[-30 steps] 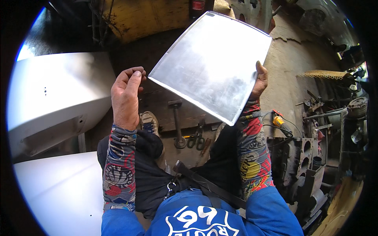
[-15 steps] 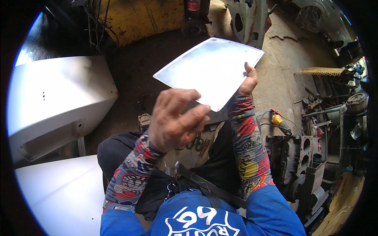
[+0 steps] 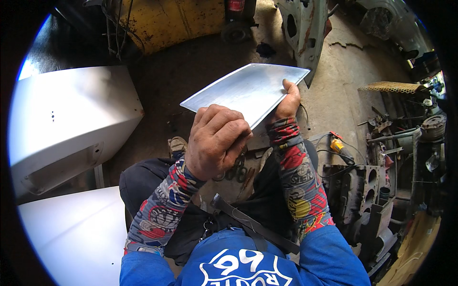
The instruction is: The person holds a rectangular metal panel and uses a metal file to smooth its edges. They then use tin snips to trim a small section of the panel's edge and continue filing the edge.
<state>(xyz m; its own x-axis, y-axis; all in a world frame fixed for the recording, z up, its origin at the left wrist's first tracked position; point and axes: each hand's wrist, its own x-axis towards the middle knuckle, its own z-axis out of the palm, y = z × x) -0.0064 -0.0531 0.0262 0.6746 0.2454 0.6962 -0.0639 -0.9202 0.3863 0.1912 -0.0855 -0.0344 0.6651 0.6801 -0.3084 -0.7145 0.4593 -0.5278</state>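
As we look down, our right hand (image 3: 287,102) holds the flat silver panel (image 3: 241,88) by its right edge. The thumb lies on top of the shiny face, and the other fingers go underneath, where we cannot see them. Our left hand (image 3: 214,136) is at the near edge, with its fingers curled in and the back of the hand facing us. It hides part of that edge, so we cannot tell if it grips the panel or only rests by it.

We have the panel up in the air, in front of our knees and over the floor (image 3: 334,95). It leans, with its shiny face turned up to us. One corner points left, one points right and a bit away, one points away, and one points back to us beside the left hand. The widest stretch we see runs from left to right, with the right end a little farther off. Because of the lean, we cannot tell which side is really longest.

To our left is a big white metal body part (image 3: 71,109). To our right lies a yellow power tool (image 3: 339,148).
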